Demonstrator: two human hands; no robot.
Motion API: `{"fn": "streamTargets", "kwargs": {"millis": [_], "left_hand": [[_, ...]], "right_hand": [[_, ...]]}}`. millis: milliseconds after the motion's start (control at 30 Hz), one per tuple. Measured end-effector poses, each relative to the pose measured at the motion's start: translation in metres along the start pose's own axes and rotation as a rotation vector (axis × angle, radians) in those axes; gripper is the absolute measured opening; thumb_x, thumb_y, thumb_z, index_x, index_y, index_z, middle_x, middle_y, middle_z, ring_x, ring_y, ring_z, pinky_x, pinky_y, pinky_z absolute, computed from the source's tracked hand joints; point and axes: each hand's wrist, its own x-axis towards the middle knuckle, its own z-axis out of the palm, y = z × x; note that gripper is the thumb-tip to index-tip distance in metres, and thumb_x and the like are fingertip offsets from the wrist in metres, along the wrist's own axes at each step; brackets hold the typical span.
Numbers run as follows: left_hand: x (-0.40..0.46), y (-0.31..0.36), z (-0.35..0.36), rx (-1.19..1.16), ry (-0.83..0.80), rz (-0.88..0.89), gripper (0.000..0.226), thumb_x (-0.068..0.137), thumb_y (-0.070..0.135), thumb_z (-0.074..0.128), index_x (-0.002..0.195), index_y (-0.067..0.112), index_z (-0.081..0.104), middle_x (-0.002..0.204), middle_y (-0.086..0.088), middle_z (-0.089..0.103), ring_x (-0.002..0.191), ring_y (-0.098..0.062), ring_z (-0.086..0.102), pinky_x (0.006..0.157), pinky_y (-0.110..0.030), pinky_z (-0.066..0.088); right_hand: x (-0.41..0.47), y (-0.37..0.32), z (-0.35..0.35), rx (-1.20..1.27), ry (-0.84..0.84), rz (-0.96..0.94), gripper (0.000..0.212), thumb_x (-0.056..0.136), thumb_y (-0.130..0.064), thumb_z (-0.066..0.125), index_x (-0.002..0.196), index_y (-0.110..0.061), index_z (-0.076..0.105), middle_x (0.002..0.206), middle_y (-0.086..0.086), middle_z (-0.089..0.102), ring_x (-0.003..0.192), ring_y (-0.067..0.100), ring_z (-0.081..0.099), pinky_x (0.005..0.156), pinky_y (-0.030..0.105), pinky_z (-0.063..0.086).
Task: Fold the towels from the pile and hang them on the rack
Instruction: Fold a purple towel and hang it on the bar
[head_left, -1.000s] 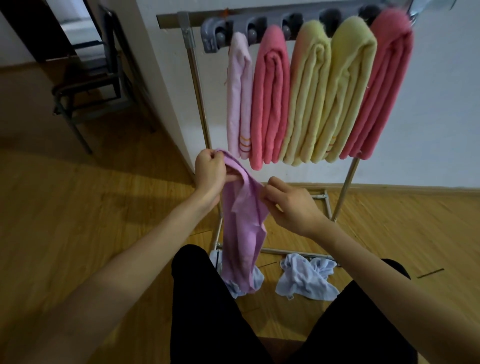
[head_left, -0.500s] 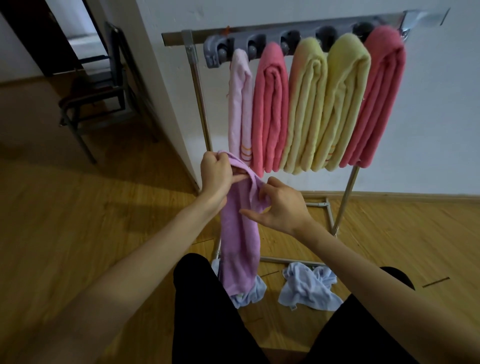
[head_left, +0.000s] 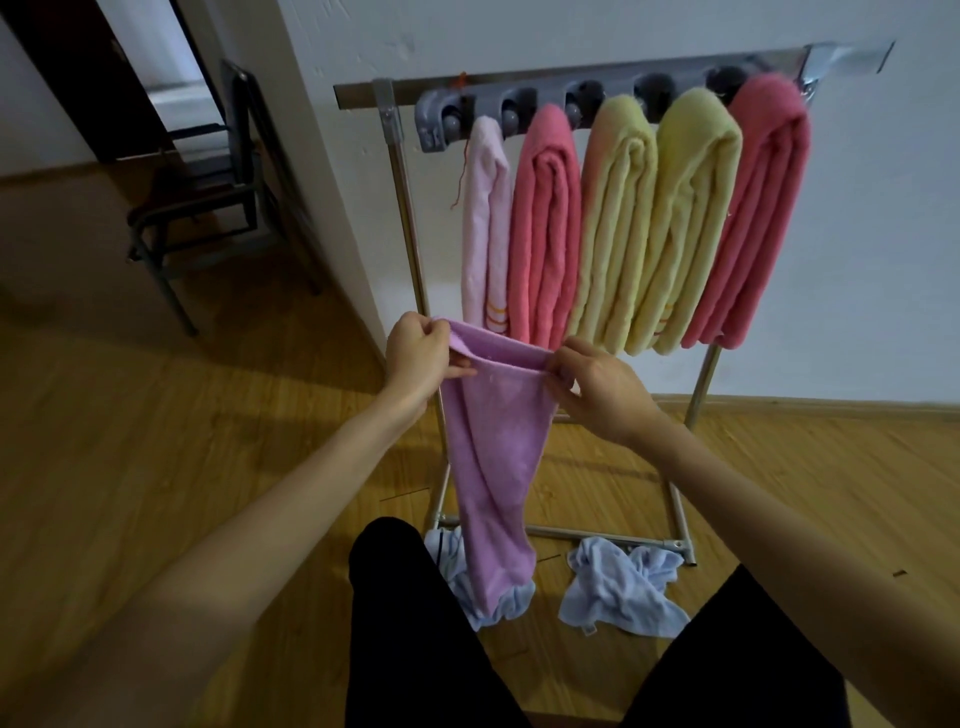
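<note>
A purple towel (head_left: 493, 452) hangs in front of me, stretched at its top edge between both hands. My left hand (head_left: 418, 353) pinches its left corner and my right hand (head_left: 592, 379) pinches its right corner. Behind it stands the metal rack (head_left: 400, 208), whose grey holder bar (head_left: 436, 130) carries several folded towels: a pale pink one (head_left: 485, 218), a coral one (head_left: 545, 223), two yellow ones (head_left: 654, 218) and another coral one (head_left: 753, 208). On the floor by the rack's base lie two crumpled light blue towels (head_left: 618, 587).
The rack stands against a white wall (head_left: 857, 234) on a wooden floor (head_left: 156, 441). A dark metal chair (head_left: 208, 192) sits at the back left near a doorway. My black-trousered legs (head_left: 415, 623) fill the lower frame.
My hands have moved apart, spreading the purple towel's top edge from a bunched hold into a flat span. The view has tilted slightly down.
</note>
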Motion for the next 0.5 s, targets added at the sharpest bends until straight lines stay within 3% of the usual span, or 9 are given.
{"fn": "streamTargets", "kwargs": {"millis": [233, 367, 500], "left_hand": [[0.009, -0.003, -0.017, 0.497, -0.053, 0.19, 0.012, 0.097, 0.019, 0.052, 0.091, 0.009, 0.056, 0.072, -0.007, 0.066, 0.054, -0.012, 0.067, 0.056, -0.027, 0.059], [0.014, -0.002, -0.021, 0.695, -0.009, 0.298, 0.017, 0.093, 0.024, 0.058, 0.083, 0.01, 0.059, 0.072, -0.006, 0.064, 0.06, -0.017, 0.066, 0.059, -0.039, 0.06], [0.015, 0.008, -0.022, 0.74, 0.032, 0.371, 0.021, 0.092, 0.026, 0.059, 0.079, 0.01, 0.061, 0.07, -0.006, 0.062, 0.061, -0.018, 0.063, 0.062, -0.039, 0.059]], "right_hand": [[0.005, 0.017, -0.011, -0.03, -0.071, -0.051, 0.017, 0.097, -0.023, 0.051, 0.097, -0.007, 0.056, 0.093, 0.008, 0.06, 0.076, 0.028, 0.059, 0.061, 0.041, 0.049], [0.008, 0.018, -0.016, -0.035, -0.06, -0.047, 0.018, 0.099, -0.022, 0.046, 0.1, -0.005, 0.053, 0.096, 0.01, 0.058, 0.077, 0.024, 0.056, 0.062, 0.035, 0.044], [0.012, 0.021, -0.02, -0.09, -0.066, -0.086, 0.015, 0.098, -0.016, 0.044, 0.102, -0.004, 0.053, 0.097, 0.01, 0.056, 0.081, 0.024, 0.054, 0.066, 0.025, 0.033]]}}
